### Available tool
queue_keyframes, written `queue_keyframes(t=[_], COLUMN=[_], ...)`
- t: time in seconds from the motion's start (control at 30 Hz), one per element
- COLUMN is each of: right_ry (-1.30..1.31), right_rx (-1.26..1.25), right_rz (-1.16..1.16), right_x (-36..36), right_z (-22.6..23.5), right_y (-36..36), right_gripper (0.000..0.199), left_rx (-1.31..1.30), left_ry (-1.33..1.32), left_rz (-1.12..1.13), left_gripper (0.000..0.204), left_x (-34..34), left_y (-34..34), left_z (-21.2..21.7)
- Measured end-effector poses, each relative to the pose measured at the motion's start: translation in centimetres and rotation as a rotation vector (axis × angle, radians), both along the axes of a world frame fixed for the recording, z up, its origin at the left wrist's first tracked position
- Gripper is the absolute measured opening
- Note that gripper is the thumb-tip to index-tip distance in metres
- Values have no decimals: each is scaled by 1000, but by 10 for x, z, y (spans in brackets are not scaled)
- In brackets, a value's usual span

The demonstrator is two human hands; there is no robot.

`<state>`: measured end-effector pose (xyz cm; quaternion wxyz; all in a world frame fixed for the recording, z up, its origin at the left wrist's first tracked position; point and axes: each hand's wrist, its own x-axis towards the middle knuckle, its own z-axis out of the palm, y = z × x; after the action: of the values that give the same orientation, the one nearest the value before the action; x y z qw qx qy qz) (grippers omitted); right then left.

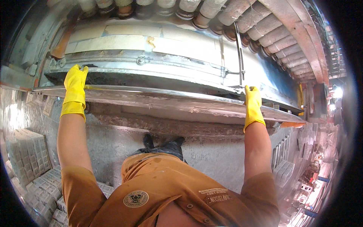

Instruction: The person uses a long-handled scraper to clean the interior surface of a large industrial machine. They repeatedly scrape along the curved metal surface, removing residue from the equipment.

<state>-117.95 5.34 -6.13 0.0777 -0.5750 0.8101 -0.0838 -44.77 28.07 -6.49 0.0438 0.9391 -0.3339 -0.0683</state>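
Note:
Both my hands wear yellow rubber gloves. My left hand (75, 85) is closed near the left end of a long grey metal panel (170, 97), its fingers curled on the far side. Toward the panel's right part, my right hand (253, 104) is closed in the same way, fingertips bent over. The panel runs across in front of me, edge up and slightly tilted. Beyond it lies a dark gap (132, 80), then a metal frame with a round bolt (141, 60). The gloves partly hide where the fingers meet the metal.
Pale slabs (185, 44) lie behind the frame, below a row of thick wrapped pipes (261, 27). A thin upright metal rod (239, 53) stands near my right hand. Stacks of wrapped blocks (28, 155) rise at left. A rough ledge (162, 123) runs before my feet.

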Motion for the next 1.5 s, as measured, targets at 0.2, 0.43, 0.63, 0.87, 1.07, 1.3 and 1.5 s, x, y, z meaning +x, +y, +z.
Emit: queue_keyframes(t=[0.2,0.43,0.63,0.87,1.07,1.3,1.5], right_ry=[-13,-128,-84,-127,-91,-34,62], right_rx=[65,83,86,95,80,57,-45], right_rz=[-48,-87,-74,-90,-92,-44,50], right_x=[9,29,18,27,18,12,-7], right_z=[8,23,17,21,14,5,-19], right_y=[2,9,4,5,4,-4,-13], right_gripper=[60,59,58,57,57,55,48], left_rx=[9,13,-6,11,6,50,8], left_ry=[4,59,31,29,8,21,20], left_rz=[30,54,28,30,15,21,-29], left_gripper=[59,59,59,59,58,58,56], left_x=[1,0,0,-1,-5,2,17], left_y=[-3,-3,-4,-3,-3,-2,-7], left_z=[-1,3,2,3,8,8,-3])
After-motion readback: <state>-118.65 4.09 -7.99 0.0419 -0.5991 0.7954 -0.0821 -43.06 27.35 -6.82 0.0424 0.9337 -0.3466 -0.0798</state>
